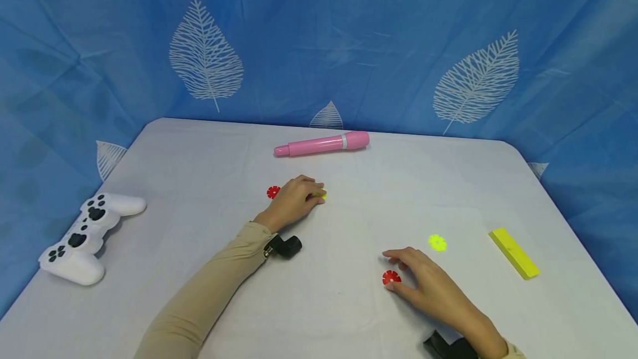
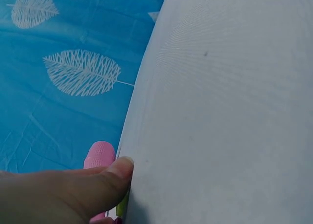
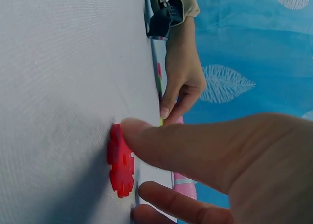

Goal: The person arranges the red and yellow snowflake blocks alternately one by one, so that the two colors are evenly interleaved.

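Observation:
With thumb and fingertips, my left hand (image 1: 296,198) pinches a yellow notched plastic disc (image 1: 324,195) low over the white table, most of it hidden by the fingers. Just left of that wrist lies a red notched disc (image 1: 273,192), partly covered by the hand. My right hand (image 1: 431,287) is spread around another red notched disc (image 1: 391,277). In the right wrist view its thumb (image 3: 134,131) is right at the edge of this red disc (image 3: 122,163), while the other fingers stay apart from it. Beyond the right fingers lies another yellow disc (image 1: 437,242).
A pink microphone-shaped object (image 1: 321,144) lies near the table's back edge. At the left edge sits a white game controller (image 1: 89,237). A yellow rectangular bar (image 1: 514,253) lies to the right. Blue leaf-print cloth (image 1: 319,43) hangs behind the table.

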A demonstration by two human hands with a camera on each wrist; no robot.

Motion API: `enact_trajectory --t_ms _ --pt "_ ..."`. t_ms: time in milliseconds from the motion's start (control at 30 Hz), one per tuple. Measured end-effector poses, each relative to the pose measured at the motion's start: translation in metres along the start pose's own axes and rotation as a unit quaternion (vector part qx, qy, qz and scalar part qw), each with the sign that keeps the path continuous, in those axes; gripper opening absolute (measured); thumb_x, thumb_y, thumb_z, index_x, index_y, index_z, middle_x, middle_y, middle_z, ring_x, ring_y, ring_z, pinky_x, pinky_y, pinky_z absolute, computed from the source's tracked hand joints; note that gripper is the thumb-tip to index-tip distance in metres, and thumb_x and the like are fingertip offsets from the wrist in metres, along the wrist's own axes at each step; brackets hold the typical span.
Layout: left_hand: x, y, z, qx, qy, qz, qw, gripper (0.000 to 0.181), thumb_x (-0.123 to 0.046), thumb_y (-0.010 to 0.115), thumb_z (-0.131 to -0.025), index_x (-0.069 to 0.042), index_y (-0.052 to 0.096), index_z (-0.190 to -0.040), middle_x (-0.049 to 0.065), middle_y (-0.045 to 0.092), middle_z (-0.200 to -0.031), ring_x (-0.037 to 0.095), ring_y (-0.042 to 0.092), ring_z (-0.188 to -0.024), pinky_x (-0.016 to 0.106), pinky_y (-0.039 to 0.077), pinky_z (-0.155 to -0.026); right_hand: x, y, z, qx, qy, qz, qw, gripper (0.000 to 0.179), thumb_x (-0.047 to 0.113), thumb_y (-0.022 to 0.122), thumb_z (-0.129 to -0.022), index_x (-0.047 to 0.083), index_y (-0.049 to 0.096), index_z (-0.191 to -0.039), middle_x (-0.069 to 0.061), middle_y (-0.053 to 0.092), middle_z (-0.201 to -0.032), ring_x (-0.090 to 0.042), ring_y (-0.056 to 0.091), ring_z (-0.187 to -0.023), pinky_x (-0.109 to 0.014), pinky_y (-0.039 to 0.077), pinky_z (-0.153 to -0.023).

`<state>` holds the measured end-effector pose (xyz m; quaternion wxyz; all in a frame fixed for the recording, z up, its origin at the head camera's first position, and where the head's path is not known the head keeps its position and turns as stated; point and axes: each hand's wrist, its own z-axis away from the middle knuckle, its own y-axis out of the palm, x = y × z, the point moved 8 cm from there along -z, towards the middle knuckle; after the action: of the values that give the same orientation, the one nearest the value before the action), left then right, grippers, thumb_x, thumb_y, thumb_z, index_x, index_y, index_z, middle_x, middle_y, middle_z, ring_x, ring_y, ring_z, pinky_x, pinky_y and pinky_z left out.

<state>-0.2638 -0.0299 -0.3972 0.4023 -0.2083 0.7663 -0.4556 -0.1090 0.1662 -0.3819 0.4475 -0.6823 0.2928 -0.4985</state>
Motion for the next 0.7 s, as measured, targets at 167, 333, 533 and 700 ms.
enact_trajectory --t_ms 167,333,533,700 --pt "-0.0001 -0.0005 0.0002 -0.004 -0.001 0.003 1.0 0.022 -0.023 0.067 -0.082 -0.014 0.07 -0.102 0.002 0.065 -0.114 0.021 0.057 -0.109 0.04 0.044 -0.096 0.0011 0.001 0.0 -0.009 -0.009 -0.001 0.9999 0.048 0.021 0.077 -0.069 0.021 0.059 -0.113 0.016 0.054 -0.093 0.002 0.047 -0.079 -0.02 0.044 -0.067" --pt "-0.0002 -0.0009 0.0006 -0.006 0.0 0.004 1.0 0.022 -0.023 0.067 -0.082 -0.014 0.071 -0.101 0.002 0.065 -0.114 0.021 0.057 -0.109 0.04 0.044 -0.096 0.0006 0.0047 -0.0006 -0.001 0.004 -0.019 0.9998 0.046 0.018 0.077 -0.069 0.018 0.06 -0.112 0.017 0.052 -0.085 0.003 0.046 -0.076 -0.018 0.043 -0.065" --pt "-0.0005 -0.0011 0.0004 -0.007 0.002 0.009 0.9999 0.022 -0.022 0.067 -0.082 -0.013 0.071 -0.101 0.002 0.066 -0.113 0.021 0.057 -0.108 0.041 0.044 -0.095 0.0021 0.006 -0.0006 -0.009 0.001 -0.027 0.9996 0.045 0.014 0.077 -0.068 0.017 0.061 -0.11 0.016 0.05 -0.082 0.002 0.043 -0.075 -0.019 0.042 -0.065" --pt "0.0003 -0.0007 0.0008 -0.008 0.002 0.006 1.0 0.022 -0.023 0.067 -0.082 -0.014 0.071 -0.101 0.001 0.065 -0.114 0.021 0.057 -0.109 0.044 0.043 -0.096 0.0054 0.0044 0.0002 -0.024 -0.018 -0.031 0.999 0.045 0.011 0.078 -0.067 0.017 0.061 -0.108 0.015 0.05 -0.084 0.002 0.043 -0.075 -0.018 0.042 -0.065"
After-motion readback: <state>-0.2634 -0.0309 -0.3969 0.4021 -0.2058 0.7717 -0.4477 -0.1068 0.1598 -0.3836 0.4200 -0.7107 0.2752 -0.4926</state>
